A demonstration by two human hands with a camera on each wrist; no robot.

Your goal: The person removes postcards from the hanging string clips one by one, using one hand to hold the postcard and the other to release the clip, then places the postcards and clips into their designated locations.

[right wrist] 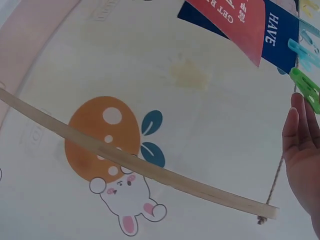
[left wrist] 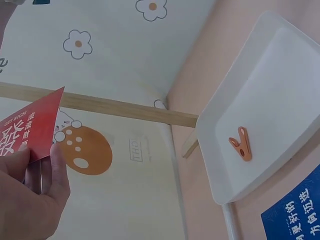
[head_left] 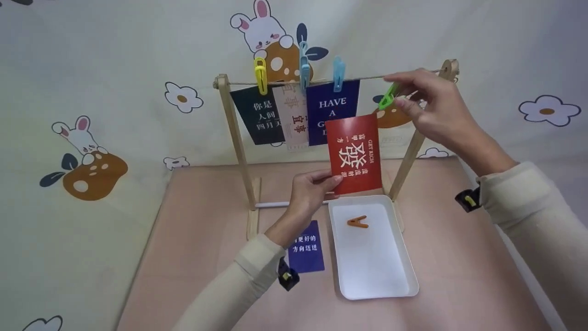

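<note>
My left hand (head_left: 308, 195) pinches the lower left corner of a red card (head_left: 356, 154) printed with white characters. The card hangs below the string and overlaps the blue "HAVE A" card (head_left: 331, 105) in the head view. Up at the string, my right hand (head_left: 432, 103) holds a green clothespin (head_left: 388, 96) between thumb and fingers, close above the card's top right corner. In the right wrist view the green clothespin (right wrist: 306, 89) is apart from the red card (right wrist: 240, 25).
A wooden frame (head_left: 239, 147) carries the string. Yellow (head_left: 260, 76) and blue clothespins (head_left: 338, 73) hold a dark card (head_left: 259, 115), a pale card (head_left: 294, 115) and the blue one. A white tray (head_left: 376, 266) contains an orange clothespin (head_left: 358, 222). Another blue card (head_left: 307, 250) lies beside it.
</note>
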